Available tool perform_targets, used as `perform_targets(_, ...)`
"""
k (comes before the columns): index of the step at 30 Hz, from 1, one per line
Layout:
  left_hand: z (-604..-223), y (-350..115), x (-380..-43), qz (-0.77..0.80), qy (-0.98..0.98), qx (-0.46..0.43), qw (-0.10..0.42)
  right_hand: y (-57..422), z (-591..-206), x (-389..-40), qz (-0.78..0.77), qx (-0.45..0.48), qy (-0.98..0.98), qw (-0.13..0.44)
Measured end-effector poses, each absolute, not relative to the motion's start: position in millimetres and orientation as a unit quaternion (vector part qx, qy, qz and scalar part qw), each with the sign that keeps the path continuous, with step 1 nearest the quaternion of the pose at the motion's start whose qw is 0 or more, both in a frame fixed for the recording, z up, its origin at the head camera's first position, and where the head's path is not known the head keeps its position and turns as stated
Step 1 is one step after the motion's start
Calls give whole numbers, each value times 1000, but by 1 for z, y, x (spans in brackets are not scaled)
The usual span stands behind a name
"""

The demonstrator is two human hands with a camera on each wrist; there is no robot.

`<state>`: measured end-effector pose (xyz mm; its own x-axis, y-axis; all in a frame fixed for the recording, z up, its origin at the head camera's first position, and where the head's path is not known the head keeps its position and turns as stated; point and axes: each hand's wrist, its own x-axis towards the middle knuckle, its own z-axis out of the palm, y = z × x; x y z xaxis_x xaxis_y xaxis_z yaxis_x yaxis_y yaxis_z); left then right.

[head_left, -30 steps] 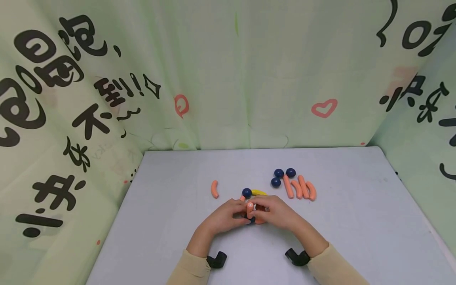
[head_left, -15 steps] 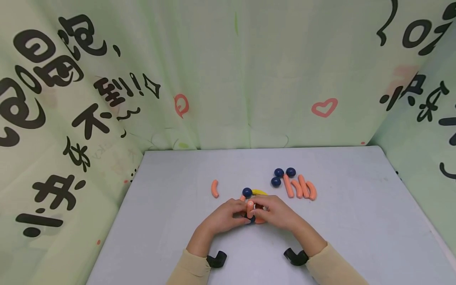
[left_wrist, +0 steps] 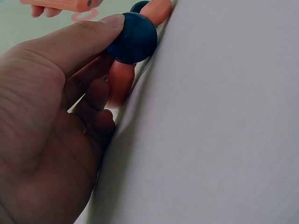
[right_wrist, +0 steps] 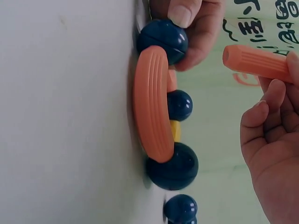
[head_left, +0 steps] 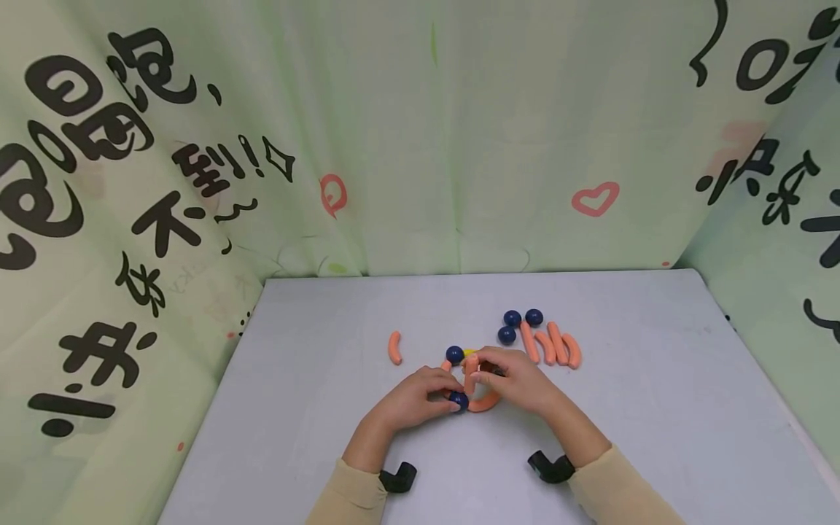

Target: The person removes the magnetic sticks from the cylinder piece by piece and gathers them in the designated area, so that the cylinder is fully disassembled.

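Note:
My left hand pinches a navy ball on the table between thumb and fingers. Orange rods attach to this ball, among them a curved one that reaches toward a second navy ball. Beyond them a yellow rod meets another navy ball. Held between thumb and fingers of my right hand is a short orange rod. In the right wrist view its free end points toward the left hand, apart from the balls. My right hand hides part of the ring in the head view.
A loose curved orange rod lies at left on the white table. Farther right sit several orange rods beside navy balls. A printed pale green curtain surrounds the table's back and sides.
My right hand has moved up and to the right with the orange rod, off the ball in my left hand. More of that ball and of the curved rod now shows. My left hand stays in place.

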<state>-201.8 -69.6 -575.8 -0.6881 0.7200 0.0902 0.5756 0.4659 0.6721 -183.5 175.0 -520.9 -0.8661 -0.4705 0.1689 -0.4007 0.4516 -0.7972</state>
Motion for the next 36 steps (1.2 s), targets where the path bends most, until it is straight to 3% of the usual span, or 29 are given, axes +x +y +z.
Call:
perform_targets(17, -574, -68, -199, 359, 861, 335, 135, 248, -517, -198, -387, -98, 917, 3)
perform_targets(28, -577, -70, -199, 363, 860, 335, 131, 310, -525, -216, -328, 30, 944, 28)
perform_targets(36, -577, -69, -200, 363, 863, 323, 137, 335, -533, -226, -285, 54, 954, 67)
